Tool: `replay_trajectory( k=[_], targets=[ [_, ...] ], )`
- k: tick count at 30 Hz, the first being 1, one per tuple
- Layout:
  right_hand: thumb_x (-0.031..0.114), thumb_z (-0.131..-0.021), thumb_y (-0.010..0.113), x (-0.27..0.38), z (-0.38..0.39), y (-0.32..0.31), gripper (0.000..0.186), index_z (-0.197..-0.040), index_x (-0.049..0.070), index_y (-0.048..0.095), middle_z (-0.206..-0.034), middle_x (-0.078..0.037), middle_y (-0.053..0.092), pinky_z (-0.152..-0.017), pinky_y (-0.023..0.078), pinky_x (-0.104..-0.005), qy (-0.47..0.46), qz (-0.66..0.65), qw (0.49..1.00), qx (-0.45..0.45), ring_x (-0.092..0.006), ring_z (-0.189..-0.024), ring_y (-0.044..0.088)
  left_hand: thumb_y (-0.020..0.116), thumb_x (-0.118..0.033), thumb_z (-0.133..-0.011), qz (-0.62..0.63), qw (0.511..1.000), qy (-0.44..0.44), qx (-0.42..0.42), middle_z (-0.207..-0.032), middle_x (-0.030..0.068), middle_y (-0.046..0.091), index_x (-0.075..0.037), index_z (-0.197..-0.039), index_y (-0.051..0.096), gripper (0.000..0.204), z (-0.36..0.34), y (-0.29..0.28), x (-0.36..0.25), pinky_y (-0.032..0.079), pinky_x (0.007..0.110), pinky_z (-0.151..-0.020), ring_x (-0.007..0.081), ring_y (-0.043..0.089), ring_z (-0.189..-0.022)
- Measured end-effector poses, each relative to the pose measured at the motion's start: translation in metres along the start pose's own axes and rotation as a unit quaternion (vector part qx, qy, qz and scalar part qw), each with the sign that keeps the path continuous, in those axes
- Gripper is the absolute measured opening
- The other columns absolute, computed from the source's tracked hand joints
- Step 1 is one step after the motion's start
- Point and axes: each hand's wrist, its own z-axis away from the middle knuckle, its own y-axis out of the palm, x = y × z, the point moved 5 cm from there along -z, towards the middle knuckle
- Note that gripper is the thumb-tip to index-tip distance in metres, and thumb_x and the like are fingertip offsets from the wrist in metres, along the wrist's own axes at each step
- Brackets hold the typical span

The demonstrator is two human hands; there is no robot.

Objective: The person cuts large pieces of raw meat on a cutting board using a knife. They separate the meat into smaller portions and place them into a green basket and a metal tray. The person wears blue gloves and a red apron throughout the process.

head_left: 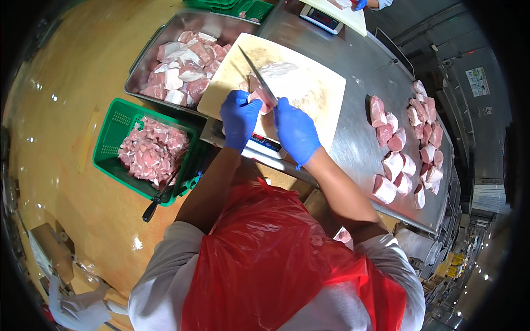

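My right hand, in a blue glove, is closed round the handle of a long knife. The blade points up and to the left over a white cutting board. My left hand, also gloved in blue, is closed on a pink piece of meat beside the blade. A larger pale slab of meat lies on the board beyond the knife. Below the board's near edge shows a scale's lit display.
Left of the board stands a metal tub of meat chunks. A green basket of small trimmings sits nearer, a dark-handled tool at its rim. Cut pieces lie on the steel table. A co-worker's gloved hand is at another board.
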Motion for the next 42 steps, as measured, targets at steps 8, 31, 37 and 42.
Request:
replay_trajectory(
  k=[8, 31, 37, 42],
  targets=[
    [0.008, -0.094, 0.053, -0.024, 0.021, 0.036, 0.018, -0.108, -0.003, 0.052, -0.09, -0.023, 0.07, -0.069, 0.059, -0.0469, 0.03, 0.155, 0.982, 0.107, -0.0389, -0.079, 0.072, 0.074, -0.007, -0.074, -0.087, 0.995, 0.058, -0.001, -0.07, 0.0119, 0.055, -0.001, -0.072, 0.056, 0.019, 0.003, -0.011, -0.007, 0.046, 0.037, -0.063, 0.0248, 0.056, -0.064],
    [0.008, -0.091, 0.053, -0.019, 0.008, 0.048, 0.026, -0.112, -0.007, 0.052, -0.079, -0.023, 0.07, -0.063, 0.057, -0.0469, 0.004, 0.141, 0.984, 0.11, -0.039, -0.073, 0.071, 0.073, -0.001, -0.077, 0.05, 0.981, -0.146, 0.12, -0.082, 0.0014, 0.062, -0.001, -0.096, 0.063, 0.022, 0.006, -0.043, 0.008, 0.048, 0.026, -0.065, 0.0083, 0.056, -0.073],
    [0.016, -0.094, 0.058, -0.06, 0.074, 0.003, 0.027, -0.116, 0.002, 0.052, -0.084, -0.021, 0.07, -0.063, 0.057, -0.0467, 0.001, 0.172, 0.969, 0.179, -0.0371, -0.073, 0.071, 0.068, -0.004, -0.082, 0.209, 0.966, -0.148, 0.043, -0.084, -0.0031, 0.058, -0.006, -0.101, 0.064, 0.02, -0.015, -0.132, 0.022, 0.042, 0.023, -0.066, 0.006, 0.052, -0.075],
    [0.015, -0.1, 0.058, -0.082, 0.118, -0.021, 0.013, -0.104, 0.004, 0.052, -0.072, -0.023, 0.064, -0.057, 0.051, -0.0505, 0.033, 0.054, 0.995, 0.083, -0.0436, -0.067, 0.066, 0.072, -0.015, -0.086, -0.313, 0.94, -0.122, -0.059, -0.092, 0.0086, 0.065, -0.003, -0.108, 0.065, 0.026, -0.008, -0.328, 0.121, 0.052, 0.031, -0.076, 0.0186, 0.064, -0.089]
  ],
)
